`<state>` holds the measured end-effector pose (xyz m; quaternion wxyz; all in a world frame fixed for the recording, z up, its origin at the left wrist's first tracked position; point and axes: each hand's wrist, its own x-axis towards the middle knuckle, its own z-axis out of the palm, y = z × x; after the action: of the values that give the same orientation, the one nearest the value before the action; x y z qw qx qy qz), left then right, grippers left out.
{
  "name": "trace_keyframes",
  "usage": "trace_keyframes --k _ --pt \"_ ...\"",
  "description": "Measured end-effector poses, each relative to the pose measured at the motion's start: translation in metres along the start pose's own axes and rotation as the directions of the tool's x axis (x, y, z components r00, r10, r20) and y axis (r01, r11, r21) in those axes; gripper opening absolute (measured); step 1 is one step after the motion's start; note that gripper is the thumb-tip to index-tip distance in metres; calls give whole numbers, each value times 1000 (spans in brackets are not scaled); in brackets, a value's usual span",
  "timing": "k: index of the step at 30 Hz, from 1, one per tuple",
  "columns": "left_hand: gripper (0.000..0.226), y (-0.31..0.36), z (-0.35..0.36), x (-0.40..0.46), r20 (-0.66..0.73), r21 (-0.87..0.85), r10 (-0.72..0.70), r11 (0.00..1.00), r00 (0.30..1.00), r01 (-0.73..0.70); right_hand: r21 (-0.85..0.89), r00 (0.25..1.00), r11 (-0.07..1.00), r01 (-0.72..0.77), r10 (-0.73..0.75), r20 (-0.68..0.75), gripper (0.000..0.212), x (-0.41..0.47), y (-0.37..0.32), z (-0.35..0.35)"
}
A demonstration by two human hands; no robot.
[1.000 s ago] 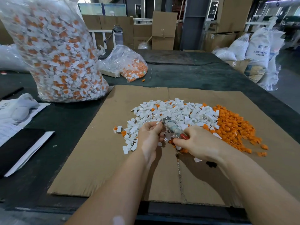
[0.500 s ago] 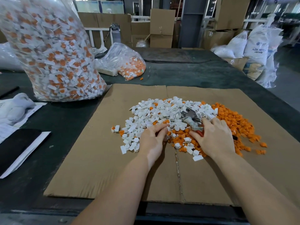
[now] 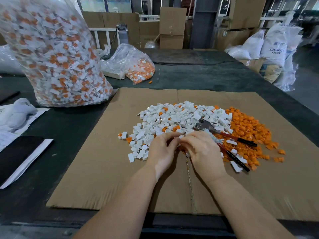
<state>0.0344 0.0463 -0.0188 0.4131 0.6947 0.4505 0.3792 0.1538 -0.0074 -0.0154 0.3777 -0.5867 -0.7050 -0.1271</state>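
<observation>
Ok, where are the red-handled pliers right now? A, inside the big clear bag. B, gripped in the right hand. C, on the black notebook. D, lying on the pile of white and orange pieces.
D: the pliers lie loose on the pile beside the right hand, whose fingers meet the left hand on what looks like a small white piece.

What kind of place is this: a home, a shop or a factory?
Probably a factory or warehouse work area. Cardboard boxes are stacked at the back, white sacks stand on the right, and a big clear bag of small white and orange plastic parts stands on the table.
</observation>
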Motion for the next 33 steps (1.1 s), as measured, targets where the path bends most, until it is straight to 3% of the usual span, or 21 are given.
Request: trace_keyframes --k 3,6,10,27,33 --pt "26 0 0 -3 34 -125 -46 991 998 50 20 997 997 -73 73 -8 6 -1 0 3" --pt "35 -1 1 -5 55 -106 -1 994 998 7 52 995 994 -97 97 -6 7 -2 -2 4" --pt "30 -1 2 -5 3 -133 7 991 1000 -6 113 990 984 -140 140 4 6 -2 -2 1" --pt "29 4 5 -9 -55 95 52 994 997 -47 -9 997 998 -67 66 -46 4 -4 -2 1" --pt "31 6 -9 -9 -247 -36 72 996 966 -84 -9 990 996 -88 86 -110 13 -5 -3 -1"
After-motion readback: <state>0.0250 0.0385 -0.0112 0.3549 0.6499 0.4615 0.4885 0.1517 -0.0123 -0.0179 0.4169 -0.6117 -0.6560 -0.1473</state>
